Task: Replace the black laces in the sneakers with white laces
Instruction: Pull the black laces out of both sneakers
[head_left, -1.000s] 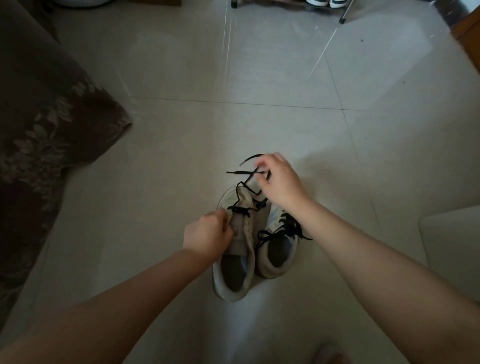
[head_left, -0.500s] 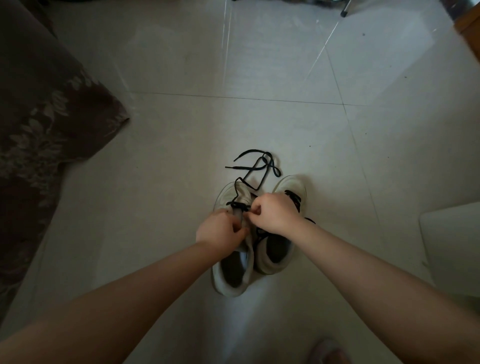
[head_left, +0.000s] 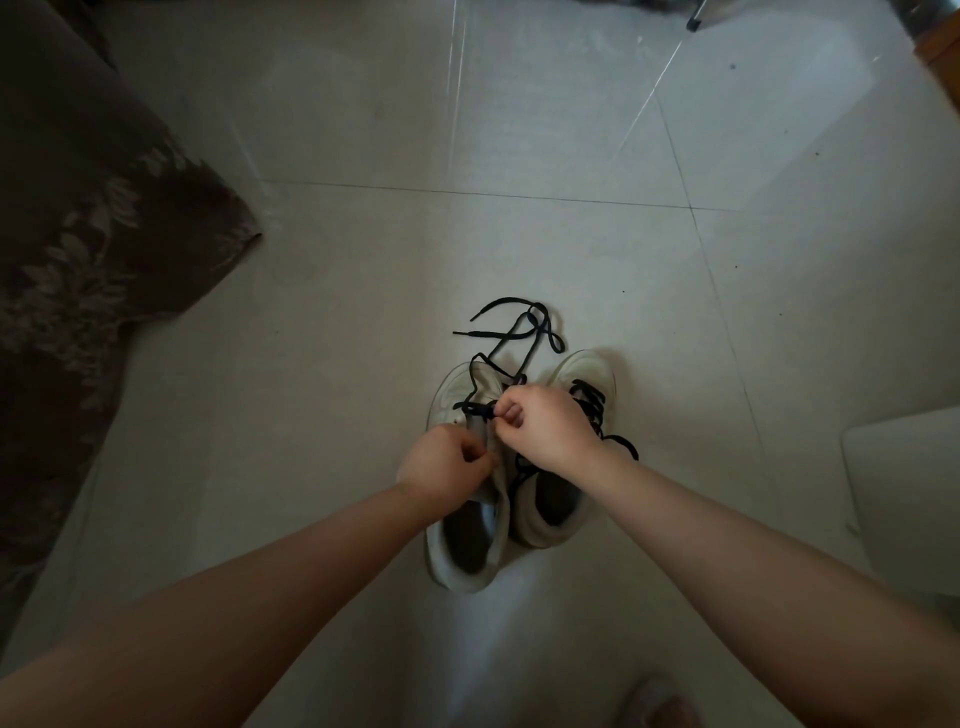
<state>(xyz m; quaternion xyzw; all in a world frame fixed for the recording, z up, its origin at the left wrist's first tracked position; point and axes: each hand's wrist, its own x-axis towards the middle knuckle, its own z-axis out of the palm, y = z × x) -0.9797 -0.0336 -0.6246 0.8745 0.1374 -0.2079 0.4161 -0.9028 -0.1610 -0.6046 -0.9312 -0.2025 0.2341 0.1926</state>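
Head view: right hand (head_left: 545, 428) pinches black lace (head_left: 511, 338); open tile floor (head_left: 363, 270) beyond sneakers (head_left: 467, 545).

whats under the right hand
Under the right hand lie the left sneaker's tongue and the laced right sneaker. It pinches the black lace; the eyelets beneath are covered.

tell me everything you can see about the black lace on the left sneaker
The black lace is a thin, flat cord, mostly pulled out of the left sneaker. Its loose length lies looped on the tiled floor beyond the toe, with both tips showing. One crossing remains threaded low near the toe, where the right hand pinches it. The left hand grips the sneaker's tongue area beside it.
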